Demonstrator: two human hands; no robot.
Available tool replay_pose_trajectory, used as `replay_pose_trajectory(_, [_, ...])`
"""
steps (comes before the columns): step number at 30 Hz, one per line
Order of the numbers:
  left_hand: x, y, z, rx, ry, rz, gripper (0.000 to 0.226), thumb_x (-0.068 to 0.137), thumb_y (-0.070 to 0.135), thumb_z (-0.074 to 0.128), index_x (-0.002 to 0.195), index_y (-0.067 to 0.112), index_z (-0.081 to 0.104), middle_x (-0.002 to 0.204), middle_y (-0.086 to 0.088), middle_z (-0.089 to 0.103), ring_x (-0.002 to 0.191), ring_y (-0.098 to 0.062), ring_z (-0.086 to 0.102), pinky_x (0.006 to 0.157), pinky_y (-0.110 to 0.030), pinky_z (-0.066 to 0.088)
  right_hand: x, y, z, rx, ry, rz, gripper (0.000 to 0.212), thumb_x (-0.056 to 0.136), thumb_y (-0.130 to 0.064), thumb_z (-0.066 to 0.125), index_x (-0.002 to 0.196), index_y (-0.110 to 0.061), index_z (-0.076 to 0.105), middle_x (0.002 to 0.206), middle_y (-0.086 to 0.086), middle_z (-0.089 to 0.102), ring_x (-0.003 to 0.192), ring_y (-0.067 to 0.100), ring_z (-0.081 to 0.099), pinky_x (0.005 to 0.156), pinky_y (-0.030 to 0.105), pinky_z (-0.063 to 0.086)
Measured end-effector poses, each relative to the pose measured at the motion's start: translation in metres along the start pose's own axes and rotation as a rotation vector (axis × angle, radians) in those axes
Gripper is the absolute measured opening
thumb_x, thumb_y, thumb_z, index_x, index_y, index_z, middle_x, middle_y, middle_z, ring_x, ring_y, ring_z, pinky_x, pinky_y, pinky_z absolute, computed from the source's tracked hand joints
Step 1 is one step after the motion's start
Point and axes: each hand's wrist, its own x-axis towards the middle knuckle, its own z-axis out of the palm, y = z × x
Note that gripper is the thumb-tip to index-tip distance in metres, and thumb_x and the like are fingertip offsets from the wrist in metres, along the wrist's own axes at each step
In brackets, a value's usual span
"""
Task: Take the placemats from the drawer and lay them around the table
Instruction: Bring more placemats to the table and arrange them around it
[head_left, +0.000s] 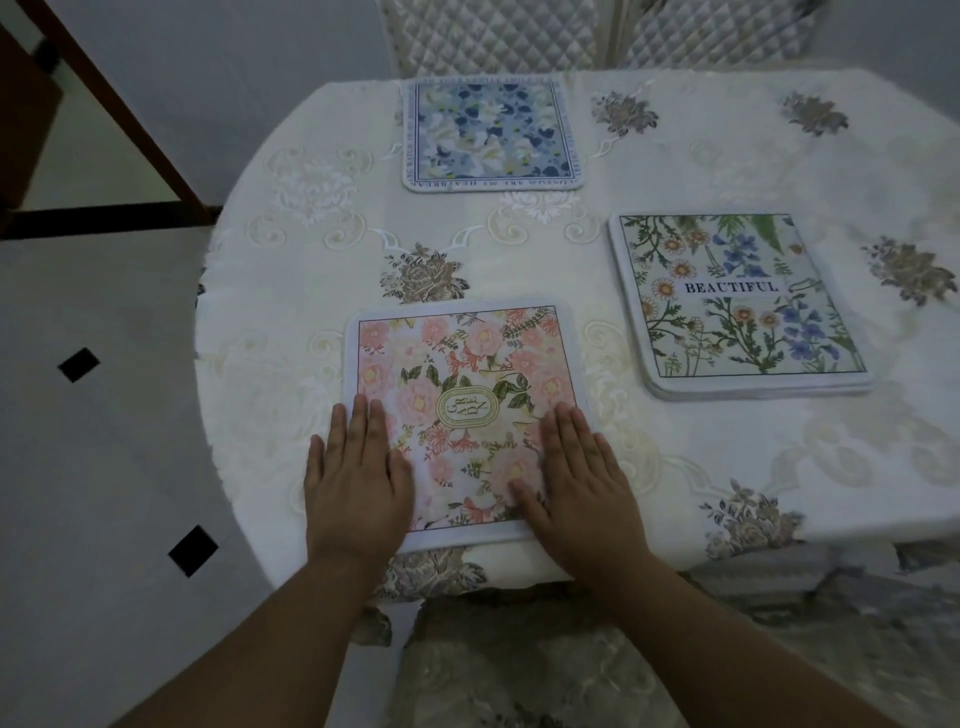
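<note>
A pink flowered placemat (467, 374) lies at the table's near edge. My left hand (356, 483) presses flat on its left side, fingers straight. My right hand (584, 478) lies flat on its right side, fingers straight too. A blue flowered placemat (491, 132) lies at the far edge. To the right sits a small stack of placemats (737, 306), the top one printed with wildflowers and the word BEAUTIFUL. All rest on the table (311, 291), which wears a cream embroidered cloth.
Two quilted chair backs (493, 36) stand behind the far edge. A cushioned chair seat (519, 670) sits under the near edge between my arms. White tiled floor (93, 415) with small black squares runs along the left. A dark wooden frame (114, 104) stands at the far left.
</note>
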Motion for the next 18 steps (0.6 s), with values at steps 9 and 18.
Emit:
replay_pose_trajectory(9, [0.008, 0.074, -0.02, -0.016, -0.032, 0.124, 0.068, 0.096, 0.02, 0.051, 0.159, 0.014, 0.028, 0.162, -0.008, 0.035, 0.152, -0.024, 0.027, 0.123, -0.049, 0.023, 0.012, 0.08, -0.068, 0.445, 0.213, 0.238, 0.057, 0.105, -0.045, 0.038, 0.155, -0.02, 0.035, 0.165, -0.003, 0.025, 0.151, 0.014, 0.02, 0.117, 0.029, 0.013])
replay_pose_trajectory(18, [0.051, 0.264, -0.025, -0.8, -0.326, -0.136, 0.054, 0.099, 0.022, 0.054, 0.151, 0.024, 0.041, 0.153, -0.006, 0.047, 0.136, -0.023, 0.048, 0.103, -0.033, 0.044, 0.068, 0.243, -0.124, 0.35, 0.196, 0.653, 0.065, 0.093, -0.038, 0.059, 0.152, -0.02, 0.038, 0.163, 0.018, 0.023, 0.15, 0.034, 0.021, 0.122, 0.046, 0.018])
